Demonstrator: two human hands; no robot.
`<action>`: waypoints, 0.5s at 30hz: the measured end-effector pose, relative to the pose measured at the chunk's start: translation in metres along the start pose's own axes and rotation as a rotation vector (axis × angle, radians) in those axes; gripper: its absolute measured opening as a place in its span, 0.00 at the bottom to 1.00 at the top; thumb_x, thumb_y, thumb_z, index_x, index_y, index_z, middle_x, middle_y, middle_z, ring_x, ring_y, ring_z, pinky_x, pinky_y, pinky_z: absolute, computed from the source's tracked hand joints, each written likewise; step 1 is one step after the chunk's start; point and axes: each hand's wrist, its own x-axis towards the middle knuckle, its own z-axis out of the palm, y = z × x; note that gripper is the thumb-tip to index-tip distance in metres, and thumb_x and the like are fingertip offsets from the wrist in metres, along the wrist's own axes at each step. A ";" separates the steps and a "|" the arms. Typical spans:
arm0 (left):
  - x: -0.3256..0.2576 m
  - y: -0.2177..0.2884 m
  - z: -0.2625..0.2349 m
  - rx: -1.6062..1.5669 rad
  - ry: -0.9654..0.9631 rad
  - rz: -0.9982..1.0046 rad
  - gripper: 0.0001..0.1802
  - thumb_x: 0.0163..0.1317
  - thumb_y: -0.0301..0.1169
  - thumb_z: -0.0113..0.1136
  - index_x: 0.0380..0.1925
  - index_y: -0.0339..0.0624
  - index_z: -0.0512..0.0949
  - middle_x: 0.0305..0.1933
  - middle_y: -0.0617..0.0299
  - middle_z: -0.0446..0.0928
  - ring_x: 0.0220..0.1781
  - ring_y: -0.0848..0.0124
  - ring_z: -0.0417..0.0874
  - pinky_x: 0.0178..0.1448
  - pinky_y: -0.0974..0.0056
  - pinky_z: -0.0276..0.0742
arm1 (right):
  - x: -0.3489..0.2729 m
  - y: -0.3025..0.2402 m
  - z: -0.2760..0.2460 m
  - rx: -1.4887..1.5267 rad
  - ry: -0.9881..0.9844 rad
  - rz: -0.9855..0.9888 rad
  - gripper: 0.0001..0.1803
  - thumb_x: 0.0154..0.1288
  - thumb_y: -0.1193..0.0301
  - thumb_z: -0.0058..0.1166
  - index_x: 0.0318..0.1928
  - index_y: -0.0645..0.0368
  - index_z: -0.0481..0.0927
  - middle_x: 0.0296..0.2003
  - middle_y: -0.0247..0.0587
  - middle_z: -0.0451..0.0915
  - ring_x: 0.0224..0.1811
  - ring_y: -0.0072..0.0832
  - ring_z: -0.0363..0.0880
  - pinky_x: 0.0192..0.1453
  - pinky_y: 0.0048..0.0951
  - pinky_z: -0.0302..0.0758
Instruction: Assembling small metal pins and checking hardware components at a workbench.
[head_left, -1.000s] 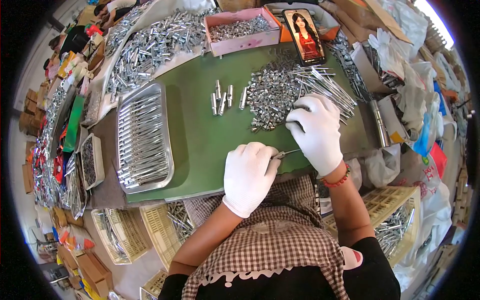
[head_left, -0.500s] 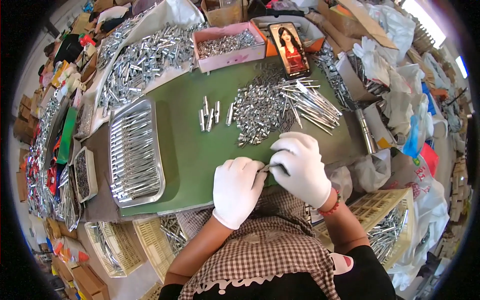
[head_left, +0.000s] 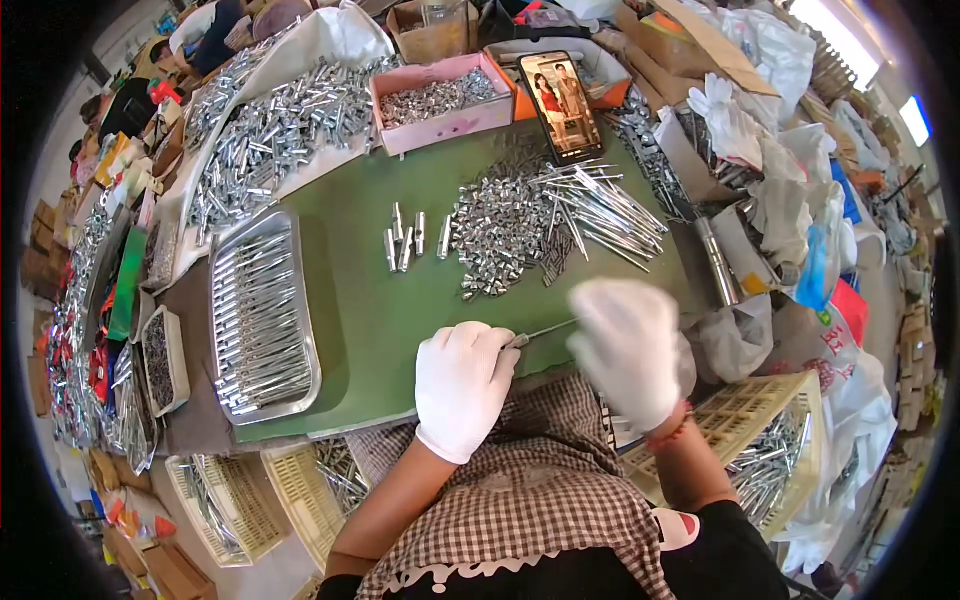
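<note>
My left hand [head_left: 462,385], in a white glove, is closed with thumb and fingertips pinching a thin metal rod [head_left: 548,330] over the near edge of the green work surface. A small metal fitting shows at the pinched end. The rod's other end runs to my right hand [head_left: 628,350], also gloved; motion blurs its fingers, so its grip is unclear. Beyond my hands lie a heap of small silver metal sleeves [head_left: 505,225] and, to its right, a spread of long thin metal rods [head_left: 610,215]. Several larger metal cylinders [head_left: 405,240] stand apart left of the heap.
A metal tray [head_left: 316,370] at left carries rows of rods. At the back are a pink box [head_left: 440,128] of small parts, a pile of metal tubes [head_left: 270,140] and a propped phone [head_left: 562,110]. Plastic crates [head_left: 300,490] sit below the table edge.
My right hand has moved right, away from my left, and now blurs. A length of rod shows between them, where before both hands met at the fingertips. The phone's picture changed.
</note>
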 end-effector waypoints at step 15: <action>-0.016 -0.001 0.001 0.077 0.046 -0.003 0.09 0.57 0.31 0.73 0.37 0.46 0.84 0.40 0.57 0.82 0.47 0.54 0.82 0.54 0.51 0.74 | -0.042 0.039 -0.002 0.062 0.278 0.278 0.34 0.59 0.73 0.70 0.68 0.54 0.78 0.43 0.48 0.83 0.41 0.43 0.84 0.44 0.38 0.81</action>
